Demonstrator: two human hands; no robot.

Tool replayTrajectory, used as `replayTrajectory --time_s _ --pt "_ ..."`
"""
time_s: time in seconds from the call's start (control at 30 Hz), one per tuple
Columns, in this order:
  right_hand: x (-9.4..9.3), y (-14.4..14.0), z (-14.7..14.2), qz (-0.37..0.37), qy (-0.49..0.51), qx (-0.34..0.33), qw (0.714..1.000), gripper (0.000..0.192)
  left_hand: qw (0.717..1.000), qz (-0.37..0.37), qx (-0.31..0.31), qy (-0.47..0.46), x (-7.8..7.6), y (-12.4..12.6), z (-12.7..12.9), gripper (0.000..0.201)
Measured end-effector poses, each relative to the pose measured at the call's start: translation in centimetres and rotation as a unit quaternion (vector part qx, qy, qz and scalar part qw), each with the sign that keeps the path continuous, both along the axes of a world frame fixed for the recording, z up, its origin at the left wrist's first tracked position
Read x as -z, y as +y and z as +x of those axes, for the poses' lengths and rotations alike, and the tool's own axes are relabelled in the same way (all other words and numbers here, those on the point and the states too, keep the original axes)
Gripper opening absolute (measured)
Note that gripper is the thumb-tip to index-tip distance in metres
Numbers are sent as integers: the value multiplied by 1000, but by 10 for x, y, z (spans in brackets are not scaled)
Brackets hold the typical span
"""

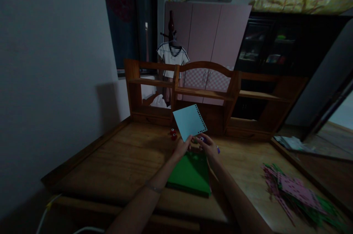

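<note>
A light blue sheet of paper (pixel 189 120) is held up and tilted over the table, with small holes punched along its right and lower-right edges. My left hand (pixel 184 147) pinches its lower corner. Close beside it, my right hand (pixel 209 148) has its fingers curled under the sheet's lower edge; what they grip is too small and dark to make out. A small purple thing with an eye-like white spot (pixel 202 139) shows by those fingers. Below both hands lies a green stack, seemingly paper or foam sheets (pixel 190 175), flat on the wooden table (pixel 132 156).
Small red objects with white eye-like spots (pixel 173 137) stand left of the sheet. A heap of pink and green punched pieces (pixel 298 191) lies at the right. A wooden shelf unit (pixel 205 93) runs along the table's back, and a wall (pixel 60 61) rises at the left.
</note>
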State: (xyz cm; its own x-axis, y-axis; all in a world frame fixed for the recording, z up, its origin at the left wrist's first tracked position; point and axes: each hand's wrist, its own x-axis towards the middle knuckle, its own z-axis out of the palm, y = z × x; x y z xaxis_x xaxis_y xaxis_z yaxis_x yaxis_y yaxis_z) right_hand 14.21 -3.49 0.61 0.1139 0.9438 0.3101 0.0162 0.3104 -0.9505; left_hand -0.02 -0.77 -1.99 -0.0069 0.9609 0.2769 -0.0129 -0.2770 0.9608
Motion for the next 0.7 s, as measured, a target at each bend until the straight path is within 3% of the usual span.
replayTrajectory --time_s 0.23,0.37,0.7 --pt "-8 -5 -1 3 36 -36 999 65 997 24 -64 18 4 6 -2 48" --pt "-7 -6 -3 -24 18 -46 998 54 996 41 -76 8 5 8 -2 46" --pt "-3 -7 -7 -31 56 -100 993 43 999 21 -48 4 1 2 1 44"
